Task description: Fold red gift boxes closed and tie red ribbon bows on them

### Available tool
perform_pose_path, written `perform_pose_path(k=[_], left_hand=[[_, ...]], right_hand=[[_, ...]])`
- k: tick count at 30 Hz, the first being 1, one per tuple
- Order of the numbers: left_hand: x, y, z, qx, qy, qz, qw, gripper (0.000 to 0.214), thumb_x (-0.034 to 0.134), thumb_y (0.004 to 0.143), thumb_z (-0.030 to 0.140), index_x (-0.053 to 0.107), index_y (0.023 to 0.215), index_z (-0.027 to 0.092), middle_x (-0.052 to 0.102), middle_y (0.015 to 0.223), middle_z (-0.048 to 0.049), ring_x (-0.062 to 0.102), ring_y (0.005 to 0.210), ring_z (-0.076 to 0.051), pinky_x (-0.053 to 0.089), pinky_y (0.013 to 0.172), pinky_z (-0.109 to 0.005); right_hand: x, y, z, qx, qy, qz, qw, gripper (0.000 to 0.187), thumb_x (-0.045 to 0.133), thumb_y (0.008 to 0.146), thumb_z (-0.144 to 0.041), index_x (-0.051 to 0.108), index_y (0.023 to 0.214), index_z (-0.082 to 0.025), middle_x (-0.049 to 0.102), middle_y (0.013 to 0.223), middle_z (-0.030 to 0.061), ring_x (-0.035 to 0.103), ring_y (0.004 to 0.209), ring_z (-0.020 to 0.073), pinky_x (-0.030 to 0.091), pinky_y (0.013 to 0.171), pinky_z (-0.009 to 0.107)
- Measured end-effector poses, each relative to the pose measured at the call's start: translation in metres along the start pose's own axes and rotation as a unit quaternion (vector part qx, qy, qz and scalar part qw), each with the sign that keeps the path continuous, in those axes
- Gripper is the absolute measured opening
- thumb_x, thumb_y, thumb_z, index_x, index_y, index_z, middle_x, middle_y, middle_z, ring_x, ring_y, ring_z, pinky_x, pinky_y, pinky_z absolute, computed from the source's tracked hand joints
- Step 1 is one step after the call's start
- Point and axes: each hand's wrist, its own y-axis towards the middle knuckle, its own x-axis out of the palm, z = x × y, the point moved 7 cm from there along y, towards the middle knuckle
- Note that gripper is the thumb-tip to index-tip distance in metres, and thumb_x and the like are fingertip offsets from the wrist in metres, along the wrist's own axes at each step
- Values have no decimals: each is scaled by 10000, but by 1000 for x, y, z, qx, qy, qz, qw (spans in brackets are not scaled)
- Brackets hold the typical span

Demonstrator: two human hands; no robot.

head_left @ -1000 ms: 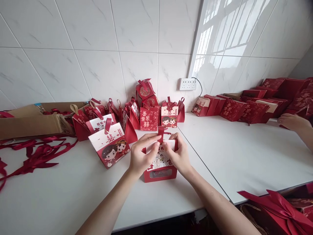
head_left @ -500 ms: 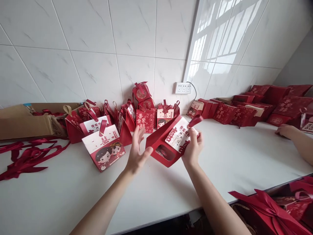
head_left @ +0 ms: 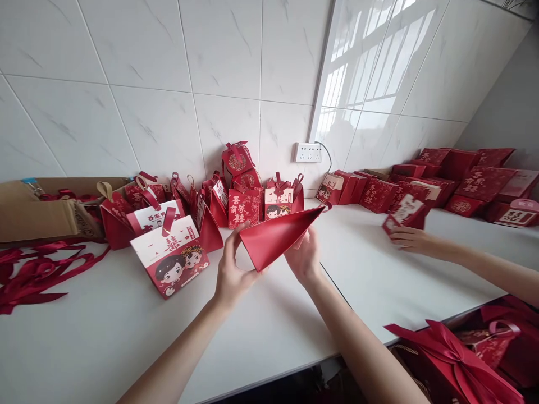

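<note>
Between my two hands, above the white table (head_left: 252,331), is a red triangular gift box (head_left: 280,235) with its plain triangular end turned toward me. My left hand (head_left: 233,266) grips its lower left corner, thumb below and fingers behind. My right hand (head_left: 305,255) holds it from the right and underneath, its fingertips partly hidden by the box. A bit of ribbon loop (head_left: 325,207) shows at the box's top right tip. Left of my hands stands a white and red gift box (head_left: 172,255) with two cartoon figures and a ribbon loop.
Finished-looking red boxes (head_left: 244,207) line the tiled wall. Loose red ribbons (head_left: 37,275) and a cardboard carton (head_left: 37,213) lie at left. Another person's hand (head_left: 415,238) holds a small red box (head_left: 406,213) at right. A red bag with a bow (head_left: 455,359) stands below the table edge.
The triangular box has turned so its end faces me, and my left hand has closed on it. The other person's hand has come inward with a small box.
</note>
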Motion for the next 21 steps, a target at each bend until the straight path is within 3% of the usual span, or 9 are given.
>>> perform_pose_path(k=[3,6,9,11,16,21], left_hand=[[1,0,4,6,-18,0,1000,799,810,601,249,412,1294,256,462,1382,-116,377,1341,-269,411,1048,-356],[-2,3,4,-14,-49,28,998,750,814,591,273,445,1243,244,524,1313,-121,500,1239,-264,479,973,-341],[-5,9,-7,-86,-92,40,991,538,759,660,364,524,1125,228,638,1134,-97,636,1021,-228,540,853,-328],[-5,10,-19,-149,-124,43,980,437,703,714,421,554,1078,229,657,1108,-83,645,992,-211,547,812,-310],[1,3,-43,-285,-246,49,925,400,632,783,451,547,1120,251,625,1217,-69,641,1025,-197,550,793,-298],[6,-2,-47,-324,-289,64,899,304,622,813,360,578,1094,250,673,1131,-67,666,971,-188,559,806,-313]], right_hand=[[2,-1,1,5,-2,-17,1000,292,428,840,-507,533,794,-238,578,672,12,601,719,205,500,752,376],[2,-2,4,26,6,-8,1000,376,389,843,-547,560,951,-230,650,879,59,624,811,226,509,725,376],[6,-5,6,22,9,-26,999,385,419,852,-528,546,1071,-238,635,1106,75,618,947,238,517,724,360],[11,-8,5,9,-10,-53,998,348,481,848,-481,539,1105,-253,606,1196,66,598,1018,237,520,745,350],[15,-12,6,-1,-99,-82,992,347,590,805,-424,552,1093,-235,630,1153,70,612,985,222,520,790,351],[10,-11,7,11,-140,-35,990,392,585,806,-458,528,1116,-225,645,1109,77,636,904,203,529,757,353]])
